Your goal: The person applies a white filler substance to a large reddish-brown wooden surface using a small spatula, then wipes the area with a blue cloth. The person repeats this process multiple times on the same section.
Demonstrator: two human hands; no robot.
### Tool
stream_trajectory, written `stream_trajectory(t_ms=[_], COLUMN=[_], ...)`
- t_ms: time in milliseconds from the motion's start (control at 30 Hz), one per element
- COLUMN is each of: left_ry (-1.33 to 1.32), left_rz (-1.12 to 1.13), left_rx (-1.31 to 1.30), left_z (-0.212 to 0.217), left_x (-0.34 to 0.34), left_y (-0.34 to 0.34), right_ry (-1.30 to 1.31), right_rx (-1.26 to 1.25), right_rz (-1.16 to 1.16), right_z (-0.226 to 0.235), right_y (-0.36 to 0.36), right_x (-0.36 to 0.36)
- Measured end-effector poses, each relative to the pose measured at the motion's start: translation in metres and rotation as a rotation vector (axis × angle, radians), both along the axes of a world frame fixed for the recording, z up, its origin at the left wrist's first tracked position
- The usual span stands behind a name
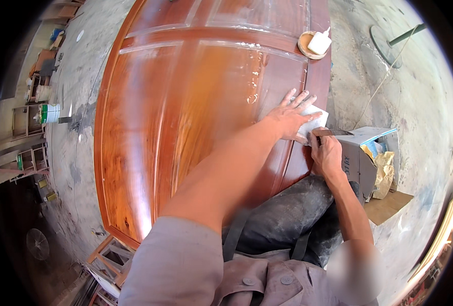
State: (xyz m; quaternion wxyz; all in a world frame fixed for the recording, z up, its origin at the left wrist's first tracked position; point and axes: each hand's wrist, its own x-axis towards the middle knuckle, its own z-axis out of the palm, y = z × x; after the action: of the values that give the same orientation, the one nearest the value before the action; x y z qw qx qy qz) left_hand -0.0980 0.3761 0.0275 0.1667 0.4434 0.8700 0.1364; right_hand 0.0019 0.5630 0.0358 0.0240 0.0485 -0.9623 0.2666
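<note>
A large, glossy red-brown panelled wooden door lies flat in front of me. On its right edge, my left hand presses a white sheet down, fingers spread. My right hand is closed round a thin dark blade, like a knife, at the sheet's near right corner. The blade points to the right, and its grip is hidden in my fingers. Whitish dust marks the fingers of my left hand. Whitish smears also run along the door's mouldings.
At the door's far right edge, a white squeeze bottle rests in a round shallow dish. A cardboard box holding crumpled brown paper stands close by my right hand. Farther right is a round green stand base. A bucket stands far left.
</note>
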Motion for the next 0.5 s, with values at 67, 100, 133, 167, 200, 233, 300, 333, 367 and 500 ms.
stream_trajectory(t_ms=[67,100,133,167,200,233,300,333,367,500], left_ry=[0.009,0.026,0.016,0.007,0.000,-0.009,-0.026,-0.021,-0.015,-0.016], left_rz=[-0.014,-0.006,-0.007,-0.009,-0.009,-0.006,-0.003,-0.002,0.000,-0.007], left_rx=[-0.007,0.001,-0.015,-0.030,-0.048,-0.048,-0.047,-0.038,-0.028,-0.031], left_z=[0.001,0.001,0.001,0.002,0.003,0.004,0.007,0.006,0.005,0.004], left_x=[-0.002,-0.003,-0.002,0.000,0.000,-0.001,-0.001,-0.001,-0.001,-0.003], left_y=[0.002,0.003,0.003,0.004,0.002,0.001,0.001,0.002,0.002,0.003], right_ry=[0.049,0.071,0.094,0.089,0.082,0.075,0.057,0.063,0.068,0.121], right_rx=[0.015,0.009,0.002,0.031,0.038,0.046,0.072,0.082,0.091,0.081], right_rz=[-0.019,-0.044,-0.070,-0.080,-0.036,0.008,0.058,0.009,-0.040,0.029], right_z=[-0.008,-0.011,-0.015,-0.019,-0.016,-0.014,-0.009,-0.013,-0.020,-0.015], right_y=[0.009,0.013,0.015,0.013,0.009,0.007,0.004,0.007,0.011,0.002], right_x=[-0.008,-0.015,-0.018,-0.011,-0.005,0.001,0.005,0.001,-0.008,-0.004])
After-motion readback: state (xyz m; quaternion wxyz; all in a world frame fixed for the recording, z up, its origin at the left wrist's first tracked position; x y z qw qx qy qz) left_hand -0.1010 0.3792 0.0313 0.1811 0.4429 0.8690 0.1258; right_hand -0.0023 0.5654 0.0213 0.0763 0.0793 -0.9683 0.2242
